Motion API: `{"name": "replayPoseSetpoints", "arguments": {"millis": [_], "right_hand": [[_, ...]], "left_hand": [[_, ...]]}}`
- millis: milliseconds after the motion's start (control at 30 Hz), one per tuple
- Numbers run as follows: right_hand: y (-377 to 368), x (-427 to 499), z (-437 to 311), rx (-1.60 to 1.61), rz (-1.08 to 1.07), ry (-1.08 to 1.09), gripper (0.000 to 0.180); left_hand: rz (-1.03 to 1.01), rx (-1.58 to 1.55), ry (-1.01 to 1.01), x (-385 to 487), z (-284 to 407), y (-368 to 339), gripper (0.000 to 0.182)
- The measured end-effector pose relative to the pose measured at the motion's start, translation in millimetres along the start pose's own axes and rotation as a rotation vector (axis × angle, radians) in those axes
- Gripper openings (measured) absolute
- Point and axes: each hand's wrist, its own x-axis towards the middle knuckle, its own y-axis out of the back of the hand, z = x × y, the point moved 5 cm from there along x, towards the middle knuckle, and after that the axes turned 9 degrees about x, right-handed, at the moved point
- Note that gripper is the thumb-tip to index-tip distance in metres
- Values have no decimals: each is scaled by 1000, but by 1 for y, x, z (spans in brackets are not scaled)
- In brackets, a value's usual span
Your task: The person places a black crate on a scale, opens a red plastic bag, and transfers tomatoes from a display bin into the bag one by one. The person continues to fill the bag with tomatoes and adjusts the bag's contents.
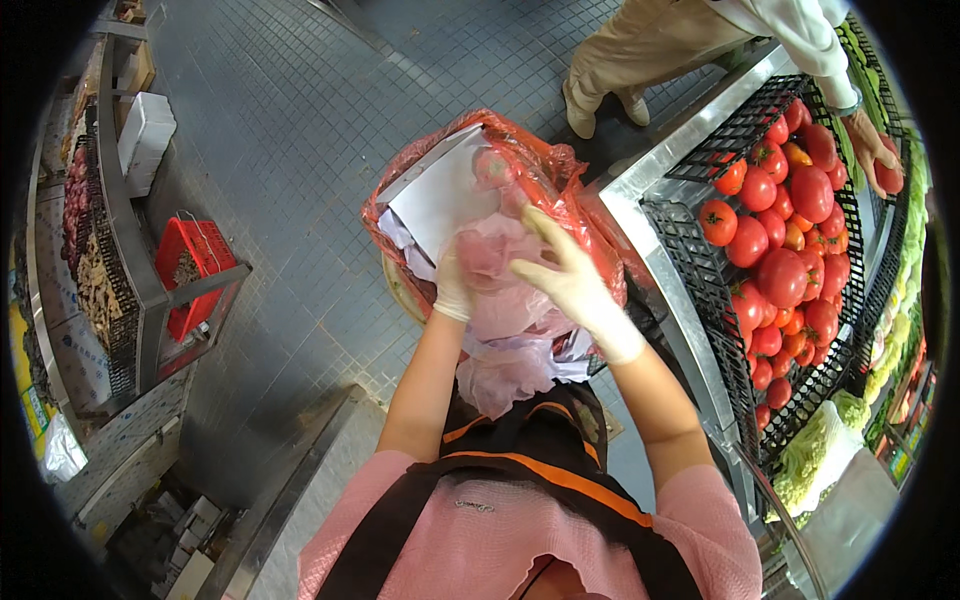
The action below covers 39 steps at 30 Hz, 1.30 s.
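Note:
My left hand (454, 289), in a pale thin glove, holds a round, reddish thing in thin pink wrapping (484, 255); it looks like a tomato, but the wrapping blurs it. To its right is my right hand (574, 281), also gloved, with thumb and fingers spread and nothing clearly in them. Both are above a container lined with a red plastic bag (600, 255). A white board (439, 199) stands inside the bag, and another tomato-like round thing (493, 169) shows near its top edge. Crumpled thin pink sheets (502, 367) spill toward my apron (540, 457).
On the right, a black plastic crate (690, 300) of tomatoes (784, 277) sits on a metal-edged stand (637, 180). Another person's hand (874, 154) grips a tomato (889, 169) beyond it. At left are a red basket (195, 262) and a white foam box (146, 142).

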Motion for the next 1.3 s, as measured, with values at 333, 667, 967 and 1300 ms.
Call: {"name": "replayPoseSetpoints", "arguments": {"millis": [333, 667, 967, 1300], "right_hand": [[-28, 7, 73, 1776, -315, -140, 66], [69, -109, 26, 1196, 347, -129, 69], [318, -227, -53, 12, 1304, 230, 51], [382, -207, -28, -683, 1106, -52, 63]], "left_hand": [[266, 745, -418, -30, 42, -50, 13], [169, 2021, 26, -24, 67, -13, 61], [481, 1753, -103, 169, 15, -26, 75], [317, 422, 101, 130, 24, 29, 38]]}}
